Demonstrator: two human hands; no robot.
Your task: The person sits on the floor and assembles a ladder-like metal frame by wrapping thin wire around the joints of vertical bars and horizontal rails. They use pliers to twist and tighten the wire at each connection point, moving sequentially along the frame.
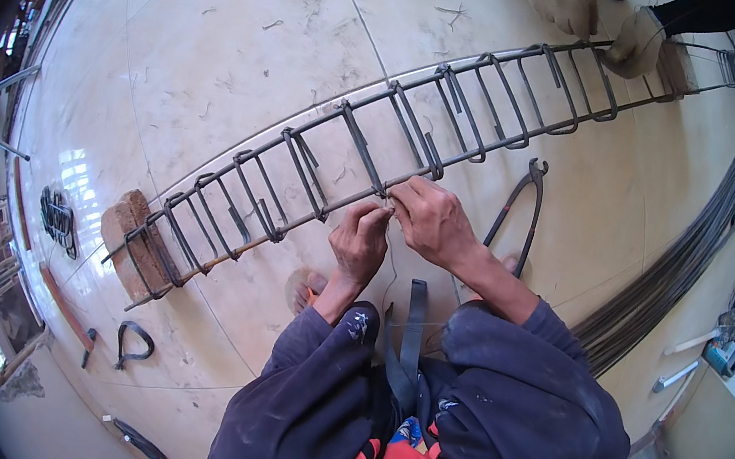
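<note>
A long rebar cage (288,133) of steel rods and bent stirrups runs slantwise across the tiled floor. At a stirrup joint on its near rod, my left hand (359,243) and my right hand (435,223) meet with fingertips pinched together. A thin tie wire (395,270) trails down from between them toward my lap. Both hands are closed on that wire; the exact twist at the joint is hidden by the fingers. Open-jawed pincers (522,198) with dark handles lie on the floor just right of my right hand.
A brick (135,242) props up the cage's left end. Another person's feet (633,44) are by its right end. A bundle of long thin rods (666,298) curves along the right. Bent stirrups (59,221), a hammer (69,308) and a dark loop (135,346) lie at left.
</note>
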